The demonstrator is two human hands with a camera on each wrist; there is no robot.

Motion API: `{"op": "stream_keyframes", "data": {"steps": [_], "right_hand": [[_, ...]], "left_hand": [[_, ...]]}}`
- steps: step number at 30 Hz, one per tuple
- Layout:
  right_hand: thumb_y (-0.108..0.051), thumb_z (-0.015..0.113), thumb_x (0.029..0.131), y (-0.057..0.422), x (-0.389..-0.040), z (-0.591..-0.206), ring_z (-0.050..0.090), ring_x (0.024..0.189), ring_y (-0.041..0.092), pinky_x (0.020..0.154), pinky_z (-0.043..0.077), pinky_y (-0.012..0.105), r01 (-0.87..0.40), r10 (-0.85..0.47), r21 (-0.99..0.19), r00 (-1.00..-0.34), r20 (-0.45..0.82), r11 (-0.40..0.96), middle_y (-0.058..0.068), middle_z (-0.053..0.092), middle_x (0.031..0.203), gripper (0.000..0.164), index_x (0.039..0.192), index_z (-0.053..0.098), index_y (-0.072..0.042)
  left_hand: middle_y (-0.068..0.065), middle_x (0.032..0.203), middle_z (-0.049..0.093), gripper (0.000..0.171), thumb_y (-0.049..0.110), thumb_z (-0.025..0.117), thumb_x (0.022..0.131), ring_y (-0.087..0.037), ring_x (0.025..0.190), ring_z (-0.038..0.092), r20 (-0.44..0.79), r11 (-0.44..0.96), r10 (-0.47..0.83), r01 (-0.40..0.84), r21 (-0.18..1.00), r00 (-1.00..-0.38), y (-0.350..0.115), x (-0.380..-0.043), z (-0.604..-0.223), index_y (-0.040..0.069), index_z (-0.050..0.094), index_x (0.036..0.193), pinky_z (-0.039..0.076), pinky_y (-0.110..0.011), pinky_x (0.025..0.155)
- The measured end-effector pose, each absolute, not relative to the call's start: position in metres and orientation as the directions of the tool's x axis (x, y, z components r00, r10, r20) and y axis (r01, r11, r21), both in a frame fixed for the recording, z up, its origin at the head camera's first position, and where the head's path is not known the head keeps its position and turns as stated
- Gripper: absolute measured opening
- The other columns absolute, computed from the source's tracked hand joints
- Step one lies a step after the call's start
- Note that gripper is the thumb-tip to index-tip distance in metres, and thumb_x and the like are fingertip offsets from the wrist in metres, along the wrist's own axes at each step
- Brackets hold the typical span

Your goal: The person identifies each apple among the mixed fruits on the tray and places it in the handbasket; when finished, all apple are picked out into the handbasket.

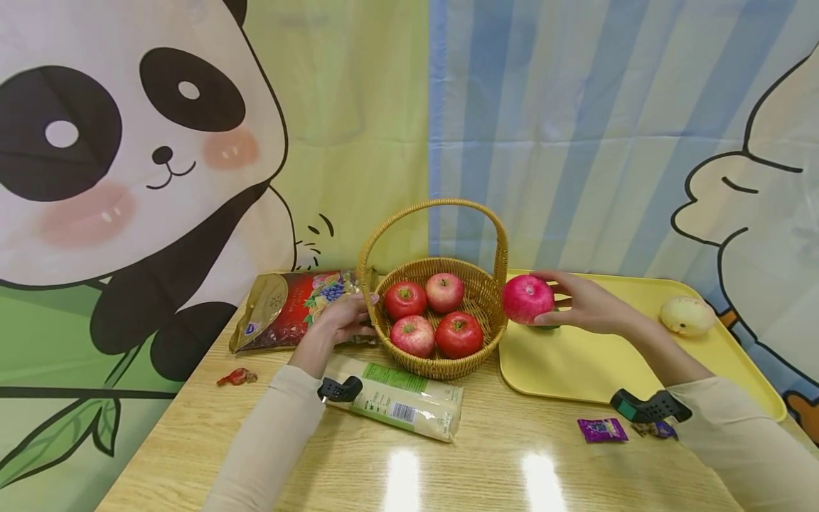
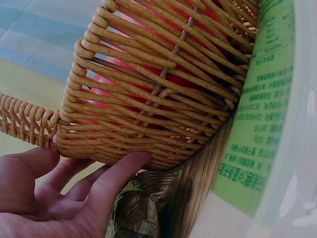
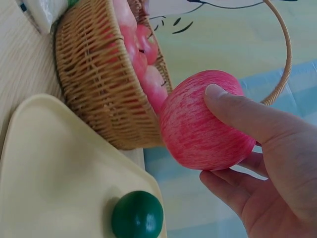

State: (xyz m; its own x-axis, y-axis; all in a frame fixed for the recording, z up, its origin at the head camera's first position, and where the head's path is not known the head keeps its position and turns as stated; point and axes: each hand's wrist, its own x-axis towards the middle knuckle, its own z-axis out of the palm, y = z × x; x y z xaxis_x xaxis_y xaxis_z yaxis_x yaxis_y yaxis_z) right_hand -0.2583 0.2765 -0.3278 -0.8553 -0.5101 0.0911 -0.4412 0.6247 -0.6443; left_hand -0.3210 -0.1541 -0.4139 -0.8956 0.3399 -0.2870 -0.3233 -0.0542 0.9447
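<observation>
In my right hand (image 1: 585,302) I hold a pinkish-red apple (image 3: 205,121), thumb on one side and fingers on the other. It is raised beside the right rim of a wicker basket (image 1: 441,368) with a tall arched handle. Inside the basket lie several apples, among them a dark red apple (image 1: 459,336). My left hand (image 1: 345,318) is at the basket's left side. In the left wrist view its fingertips touch the woven wall and the foot of the handle, without curling round it.
Right of the basket is a yellow tray (image 1: 595,366), bearing a green round object (image 3: 137,216) and a pale yellow fruit (image 1: 687,316). A red-gold bag (image 1: 288,306) and a green-white packet (image 1: 399,398) lie near the basket. Small wrapped sweets (image 1: 603,430) sit in front.
</observation>
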Motion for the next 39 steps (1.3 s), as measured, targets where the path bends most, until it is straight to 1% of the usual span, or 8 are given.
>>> {"op": "stream_keyframes", "data": {"steps": [8,14,18,23,29,35,39], "right_hand": [[-0.025,0.078,0.083,0.259,-0.261,-0.329,0.049,0.128,0.043,0.095,0.052,0.051,-0.479,-0.542,-0.634,-0.833,0.110,0.607,0.022,0.045,0.143,0.080,0.146,0.035,0.001],[-0.025,0.078,0.083,0.249,-0.263,-0.332,0.049,0.128,0.041,0.094,0.053,0.049,-0.500,-0.556,-0.637,-0.821,0.133,0.586,0.020,0.046,0.143,0.079,0.146,0.036,0.000],[-0.025,0.079,0.082,0.241,-0.263,-0.332,0.051,0.127,0.040,0.093,0.055,0.046,-0.514,-0.563,-0.629,-0.814,0.142,0.584,0.019,0.047,0.141,0.080,0.145,0.037,-0.001],[-0.023,0.081,0.080,0.232,-0.265,-0.333,0.054,0.124,0.037,0.091,0.055,0.047,-0.531,-0.568,-0.610,-0.808,0.156,0.588,0.018,0.049,0.140,0.081,0.145,0.038,-0.002],[-0.022,0.081,0.079,0.219,-0.267,-0.335,0.054,0.122,0.036,0.089,0.057,0.046,-0.572,-0.576,-0.547,-0.796,0.189,0.611,0.018,0.052,0.137,0.079,0.144,0.040,0.000],[-0.024,0.082,0.078,0.209,-0.268,-0.335,0.057,0.119,0.036,0.096,0.051,0.052,-0.601,-0.569,-0.454,-0.791,0.224,0.657,0.019,0.053,0.136,0.079,0.143,0.042,-0.002],[-0.023,0.082,0.078,0.203,-0.269,-0.334,0.054,0.122,0.037,0.099,0.048,0.055,-0.600,-0.560,-0.422,-0.796,0.228,0.680,0.020,0.051,0.139,0.081,0.145,0.042,-0.003]], "left_hand": [[-0.026,0.150,0.037,0.047,0.020,0.044,0.105,-0.039,0.139,0.037,-0.296,-0.051,0.321,-0.329,0.943,-0.900,-0.153,-0.320,-0.413,0.000,0.036,0.146,0.041,-0.057,0.105],[-0.026,0.151,0.036,0.047,0.019,0.044,0.104,-0.040,0.139,0.037,-0.294,-0.062,0.320,-0.330,0.942,-0.901,-0.153,-0.320,-0.414,0.000,0.037,0.146,0.041,-0.058,0.105],[-0.026,0.151,0.035,0.046,0.018,0.044,0.104,-0.040,0.140,0.036,-0.292,-0.073,0.325,-0.332,0.940,-0.899,-0.153,-0.320,-0.414,0.000,0.036,0.147,0.040,-0.059,0.105],[-0.025,0.151,0.036,0.046,0.017,0.043,0.105,-0.039,0.140,0.036,-0.293,-0.076,0.328,-0.334,0.939,-0.898,-0.154,-0.320,-0.413,0.000,0.037,0.146,0.040,-0.059,0.105],[-0.025,0.151,0.037,0.046,0.018,0.043,0.104,-0.039,0.139,0.038,-0.297,-0.064,0.319,-0.333,0.941,-0.900,-0.154,-0.319,-0.413,0.000,0.037,0.146,0.042,-0.058,0.104],[-0.025,0.150,0.038,0.046,0.018,0.044,0.104,-0.039,0.139,0.038,-0.302,-0.061,0.310,-0.336,0.940,-0.901,-0.153,-0.319,-0.412,0.000,0.038,0.146,0.042,-0.057,0.104],[-0.025,0.151,0.038,0.046,0.018,0.044,0.104,-0.039,0.139,0.038,-0.303,-0.064,0.310,-0.338,0.939,-0.901,-0.153,-0.320,-0.412,0.000,0.038,0.146,0.042,-0.057,0.104]]}}
